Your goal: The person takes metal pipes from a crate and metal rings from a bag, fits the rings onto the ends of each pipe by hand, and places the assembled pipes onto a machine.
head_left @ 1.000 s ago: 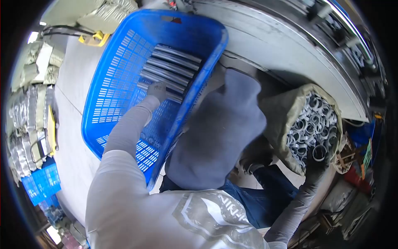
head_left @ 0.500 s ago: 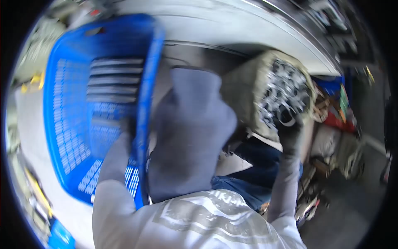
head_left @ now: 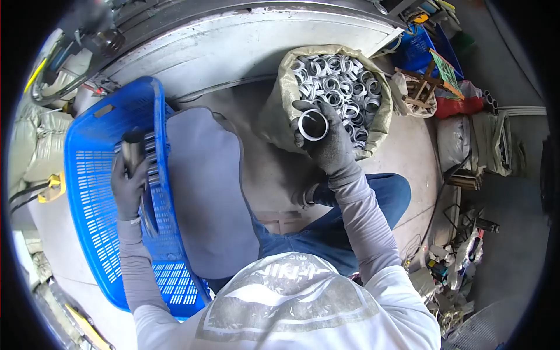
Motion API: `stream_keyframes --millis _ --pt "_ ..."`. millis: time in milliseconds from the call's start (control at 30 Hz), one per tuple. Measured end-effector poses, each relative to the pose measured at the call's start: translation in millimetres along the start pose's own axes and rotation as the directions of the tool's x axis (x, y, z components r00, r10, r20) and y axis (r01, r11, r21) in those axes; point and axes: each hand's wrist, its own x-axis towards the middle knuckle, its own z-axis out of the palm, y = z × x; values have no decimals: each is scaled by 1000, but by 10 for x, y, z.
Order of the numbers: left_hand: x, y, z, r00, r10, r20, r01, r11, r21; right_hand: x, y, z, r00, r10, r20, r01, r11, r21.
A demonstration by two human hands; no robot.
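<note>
My gloved left hand is over the blue plastic basket, with its fingers closed around a shiny metal tube. Other metal tubes lie in the basket beside it, partly hidden by the hand and the rim. On the other side, my gloved right hand grips a metal ring, its round opening facing up at me. Just beyond that hand stands an open woven sack full of similar metal rings.
A grey pad lies between the basket and my legs. Behind stands a white panel. At right are another blue crate, a red bag and piled scrap. A yellow tape measure is at far left.
My left hand has come up out of the basket with a tube in it. My right hand has drawn back from the sack, holding a ring. The camera view has turned and sharpened.
</note>
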Motion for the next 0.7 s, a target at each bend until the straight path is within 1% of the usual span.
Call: stream_keyframes --millis 33,67,100,133,167,200,233,267,300,333,367,400,433,467,500,567,600,667,700 --pt "45 467 -29 980 198 33 -201 973 117 -28 28 25 998 -58 22 59 995 -82" --pt "61 903 -14 919 384 85 -393 901 185 -53 56 51 992 -118 48 124 979 -159" --pt "47 1279 37 821 549 154 -570 787 236 -100 97 112 991 -122 63 130 980 -148" --pt "8 1587 110 768 602 221 -641 720 267 -163 133 183 976 -205 75 217 947 -238" --pt "-27 1832 207 706 646 290 -709 644 287 -99 194 37 963 -254 90 269 915 -302" --pt "-49 2005 353 697 655 293 -717 632 292 -34 254 -109 948 -302 104 319 875 -364" --pt "-70 2125 522 674 641 367 -738 607 296 30 314 -255 929 -350 117 365 829 -423" --pt "-92 2183 661 649 620 441 -757 583 296 10 322 -297 797 -525 297 577 518 -632" --pt "-105 2184 795 640 624 448 -765 572 296 -5 329 -343 625 -593 507 688 111 -717" --pt "-119 2153 939 645 613 457 -760 574 303 3 405 -346 636 -602 483 711 213 -670" --pt "-139 2143 1041 649 600 468 -756 578 307 -27 411 -332 635 -612 471 709 218 -671" --pt "-155 2141 1082 658 563 499 -745 585 321 -69 402 -317 644 -631 433 700 256 -667" --pt "-170 2162 1112 649 564 510 -751 581 314 -120 383 -279 653 -647 394 690 294 -661" --pt "-169 2182 1136 657 547 519 -746 568 346 -187 354 -208 684 -631 365 661 325 -677" --pt "-164 2191 1151 668 528 524 -738 556 381 -173 355 -214 685 -632 364 661 328 -675" --pt "-159 2205 1163 664 524 534 -742 551 383 -136 359 -226 620 -649 441 679 163 -716" --pt "-157 2216 1173 659 525 539 -747 544 383 -106 378 -238 621 -649 440 680 165 -715" --pt "-187 2228 1207 662 510 548 -743 538 397 -59 470 -253 621 -670 407 619 100 -779" --pt "-195 2237 1230 666 502 552 -741 530 413 -36 514 -251 623 -671 402 614 102 -783"
